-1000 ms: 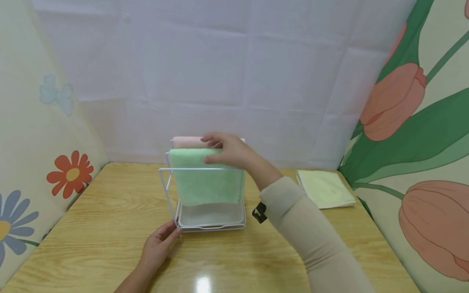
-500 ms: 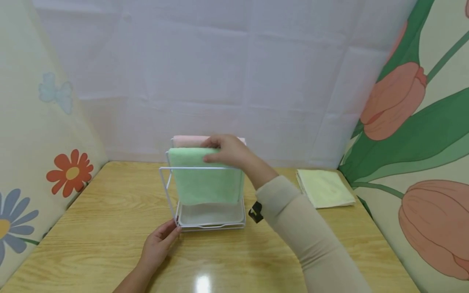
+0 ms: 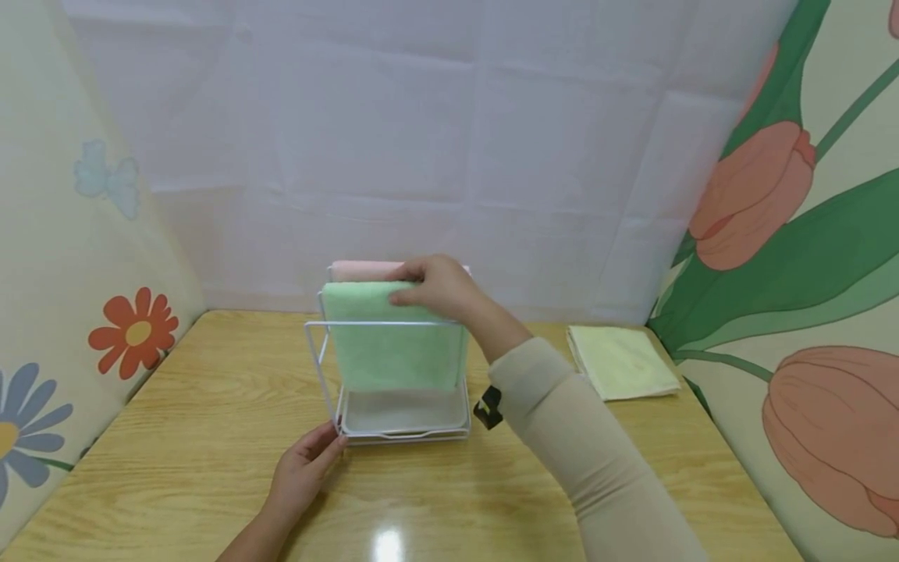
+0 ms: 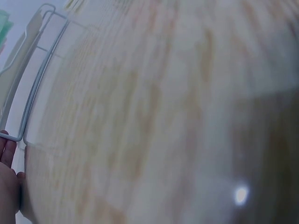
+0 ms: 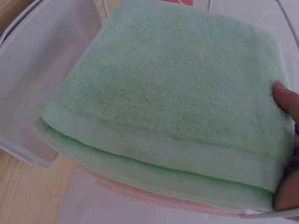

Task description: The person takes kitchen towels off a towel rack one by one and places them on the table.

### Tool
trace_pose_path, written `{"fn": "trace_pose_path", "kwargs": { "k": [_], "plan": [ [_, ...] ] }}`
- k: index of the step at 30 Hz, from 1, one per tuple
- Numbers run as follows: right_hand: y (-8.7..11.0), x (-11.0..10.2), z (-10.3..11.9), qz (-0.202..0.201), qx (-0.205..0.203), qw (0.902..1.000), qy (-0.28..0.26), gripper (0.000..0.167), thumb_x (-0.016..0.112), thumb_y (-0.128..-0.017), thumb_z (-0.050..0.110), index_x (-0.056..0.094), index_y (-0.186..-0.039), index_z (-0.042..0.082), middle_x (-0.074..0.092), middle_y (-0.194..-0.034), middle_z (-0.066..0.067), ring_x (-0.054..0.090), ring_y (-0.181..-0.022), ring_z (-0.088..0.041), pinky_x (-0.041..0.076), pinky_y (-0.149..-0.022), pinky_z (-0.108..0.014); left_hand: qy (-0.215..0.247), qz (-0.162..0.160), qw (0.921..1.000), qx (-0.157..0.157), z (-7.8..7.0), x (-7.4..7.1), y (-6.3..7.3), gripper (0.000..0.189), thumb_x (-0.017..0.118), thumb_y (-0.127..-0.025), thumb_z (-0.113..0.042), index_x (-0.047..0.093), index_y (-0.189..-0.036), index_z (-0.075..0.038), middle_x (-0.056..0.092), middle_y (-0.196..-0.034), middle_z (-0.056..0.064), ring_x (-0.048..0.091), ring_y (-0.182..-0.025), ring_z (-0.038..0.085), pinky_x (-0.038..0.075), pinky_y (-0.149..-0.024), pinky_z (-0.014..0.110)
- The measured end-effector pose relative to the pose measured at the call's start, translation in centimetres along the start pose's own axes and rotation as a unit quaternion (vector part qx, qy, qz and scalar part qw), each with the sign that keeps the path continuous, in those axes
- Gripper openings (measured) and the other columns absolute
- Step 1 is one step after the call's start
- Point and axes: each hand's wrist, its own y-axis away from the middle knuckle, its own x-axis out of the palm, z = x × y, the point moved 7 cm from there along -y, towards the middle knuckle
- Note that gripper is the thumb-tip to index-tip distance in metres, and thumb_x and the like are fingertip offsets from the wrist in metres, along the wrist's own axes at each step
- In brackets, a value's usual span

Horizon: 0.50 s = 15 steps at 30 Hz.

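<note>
A white wire rack point(image 3: 318, 355) with a tray base stands on the wooden table point(image 3: 175, 453). A green towel point(image 3: 393, 343) hangs over its middle bar, and a pink towel point(image 3: 358, 270) hangs over the bar behind. My right hand point(image 3: 428, 287) grips the top fold of the green towel point(image 5: 177, 107), thumb on the near side and fingers point(image 5: 286, 102) over the far side. My left hand point(image 3: 303, 468) rests at the rack's front left corner point(image 4: 18, 137), its straight fingers point(image 4: 6, 154) touching the base wire.
A folded pale yellow towel point(image 3: 621, 361) lies on the table to the right of the rack. Flower-patterned panels close in the left and right sides, and a white sheet hangs behind. Bare tabletop lies in front of the rack.
My right hand has shifted very slightly on top of the green towel. The left hand and the rack have not moved.
</note>
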Motion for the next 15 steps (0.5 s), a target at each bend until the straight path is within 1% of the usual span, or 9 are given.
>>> {"fn": "trace_pose_path", "kwargs": {
  "k": [2, 4, 10, 15],
  "plan": [
    [-0.1, -0.1, -0.1, -0.006, 0.003, 0.9999, -0.012, 0.033, 0.074, -0.088, 0.03, 0.07, -0.12, 0.023, 0.068, -0.124, 0.004, 0.061, -0.115, -0.012, 0.052, -0.099, -0.03, 0.002, 0.001, 1.0, -0.002, 0.0, 0.0, 0.1, 0.042, 0.067, -0.093, -0.014, 0.058, -0.128, 0.008, 0.059, -0.094, -0.034, 0.056, -0.092, -0.018, 0.05, -0.08, 0.005],
    [-0.1, -0.2, -0.2, -0.013, 0.004, 0.9995, -0.029, 0.032, 0.075, -0.088, 0.029, 0.07, -0.119, 0.023, 0.069, -0.122, 0.004, 0.062, -0.112, -0.012, 0.052, -0.098, -0.03, 0.005, 0.002, 1.0, -0.003, 0.0, 0.0, 0.1, 0.043, 0.067, -0.094, -0.015, 0.058, -0.128, 0.009, 0.057, -0.092, -0.037, 0.056, -0.091, -0.018, 0.05, -0.08, 0.005],
    [0.1, -1.1, 0.2, -0.026, -0.01, 0.9971, -0.07, 0.032, 0.076, -0.086, 0.024, 0.07, -0.118, 0.02, 0.07, -0.117, 0.003, 0.064, -0.105, -0.011, 0.052, -0.093, -0.025, 0.008, 0.009, 0.9999, -0.003, 0.1, 0.2, 0.2, 0.042, 0.066, -0.094, -0.015, 0.057, -0.128, 0.009, 0.057, -0.094, -0.036, 0.055, -0.092, -0.018, 0.051, -0.079, 0.006],
    [0.3, -2.0, 0.8, -0.028, -0.02, 0.9971, -0.068, 0.031, 0.076, -0.087, 0.024, 0.07, -0.116, 0.018, 0.071, -0.116, 0.002, 0.064, -0.103, -0.011, 0.052, -0.09, -0.023, 0.01, 0.008, 0.9999, 0.0, 0.0, 0.3, 0.3, 0.042, 0.066, -0.094, -0.014, 0.058, -0.128, 0.009, 0.057, -0.093, -0.037, 0.055, -0.091, -0.018, 0.051, -0.079, 0.006]
  ]
}}
